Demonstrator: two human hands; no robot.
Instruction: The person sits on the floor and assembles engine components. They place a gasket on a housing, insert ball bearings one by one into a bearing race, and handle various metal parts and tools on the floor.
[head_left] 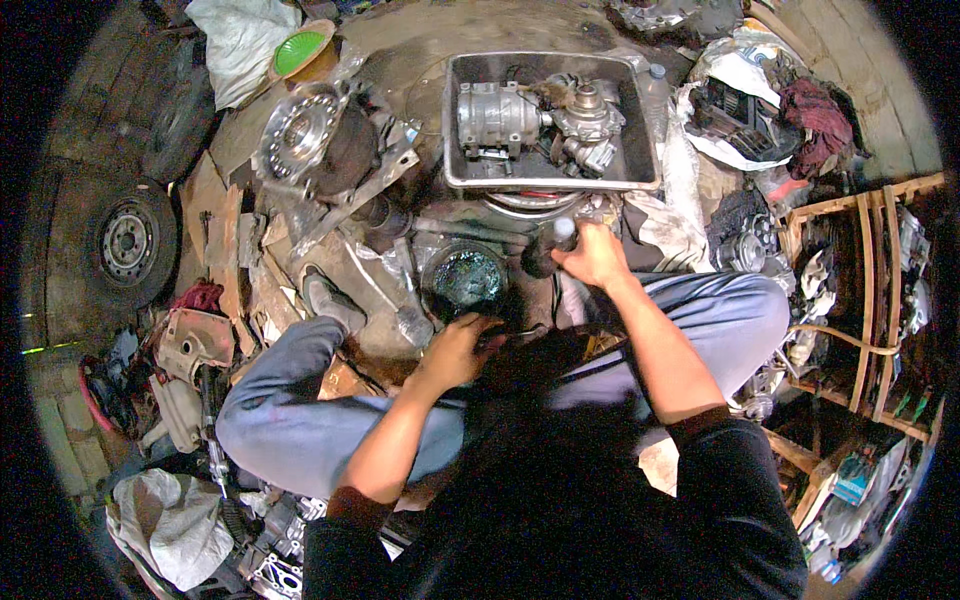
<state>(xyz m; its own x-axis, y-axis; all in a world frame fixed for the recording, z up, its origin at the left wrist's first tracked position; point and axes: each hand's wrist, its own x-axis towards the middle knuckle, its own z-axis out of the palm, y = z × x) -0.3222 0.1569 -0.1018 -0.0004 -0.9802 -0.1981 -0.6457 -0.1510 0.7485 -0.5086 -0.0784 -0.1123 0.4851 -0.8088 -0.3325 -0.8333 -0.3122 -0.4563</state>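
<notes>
My right hand (597,256) is closed at the side of a dark bottle-like container (540,262) with a pale round top. Below and to its left, my left hand (458,355) is bent at the near rim of a dark round pan (430,284). Its fingers are curled together, and shadow hides what lies between them. Inside the pan is a wet, glistening dark mass with bluish glints. Behind both hands stands a grey rectangular tray (550,184) holding metal machine parts, among them a ribbed cylindrical housing (492,118) and a round pulley-like part (588,108).
A large metal housing (308,130) sits at the far left, near a green bowl (300,50). A wheel with a tyre (128,240) leans at the left wall. Wooden shelving (866,300) with parts stands at right. A clear plastic bottle (656,92) is beside the tray.
</notes>
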